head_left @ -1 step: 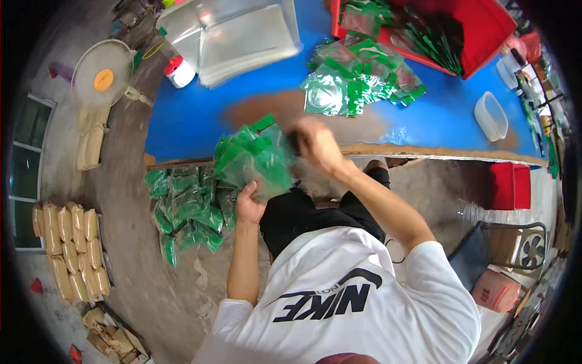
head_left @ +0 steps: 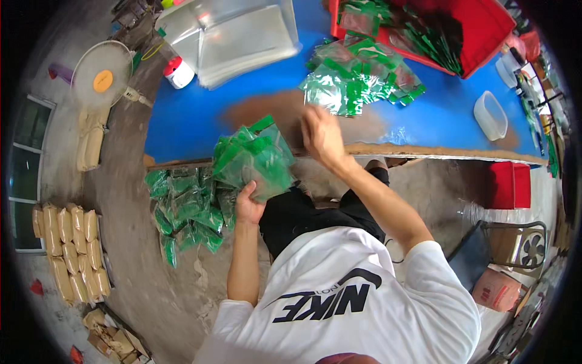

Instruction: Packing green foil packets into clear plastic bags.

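Observation:
My left hand is closed on a fanned stack of clear and green plastic packets, with the thumb on top. The stack hangs in front of the table's near edge, left of my lap. My right hand is over the bare brown patch at the table's front, to the right of the stack and apart from it. Its fingers are curled together and slightly blurred, so anything small between them cannot be made out. Just beyond that hand lies a loose pile of similar green packets on the blue table.
A red bin with more packets stands at the back right. Clear plastic sheets and a red-lidded jar are back left, a white tub right. Filled green packets hang or lie below the table's left front.
My right hand has moved slightly up and right, away from the packets in my left hand. The left hand and its stack are nearly still.

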The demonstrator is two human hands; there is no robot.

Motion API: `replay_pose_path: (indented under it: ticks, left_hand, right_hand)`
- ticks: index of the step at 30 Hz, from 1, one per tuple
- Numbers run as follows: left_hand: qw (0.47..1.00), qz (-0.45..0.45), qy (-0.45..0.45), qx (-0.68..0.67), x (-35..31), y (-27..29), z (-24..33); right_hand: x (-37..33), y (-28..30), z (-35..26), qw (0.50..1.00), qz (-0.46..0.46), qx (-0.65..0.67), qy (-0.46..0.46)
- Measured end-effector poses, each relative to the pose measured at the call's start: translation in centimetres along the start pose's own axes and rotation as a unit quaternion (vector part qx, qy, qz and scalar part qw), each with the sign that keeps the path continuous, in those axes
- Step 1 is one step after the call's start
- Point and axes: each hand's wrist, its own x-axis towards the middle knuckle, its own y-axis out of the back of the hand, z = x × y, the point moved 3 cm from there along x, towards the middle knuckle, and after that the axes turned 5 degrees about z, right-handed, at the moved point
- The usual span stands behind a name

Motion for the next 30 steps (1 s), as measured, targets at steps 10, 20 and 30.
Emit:
replay_pose_path:
  ticks: [10,20,30]
  left_hand:
    - [0.997,-0.077,0.012,-0.007,-0.3,-0.4,0.5]
    - [0.999,-0.007,-0.003,0.05,-1.4,-1.1,-0.6]
    - [0.994,-0.101,-0.016,0.05,3.0,-7.9,1.7]
  right_hand:
    - [-1.5,-0.3,-3.2,0.99,-0.079,0.103,0.063]
    - [5.7,-1.7,4.7,0.944,-0.033,-0.328,-0.03]
    - [6.9,6.8,6.7,0.953,-0.098,0.219,-0.187]
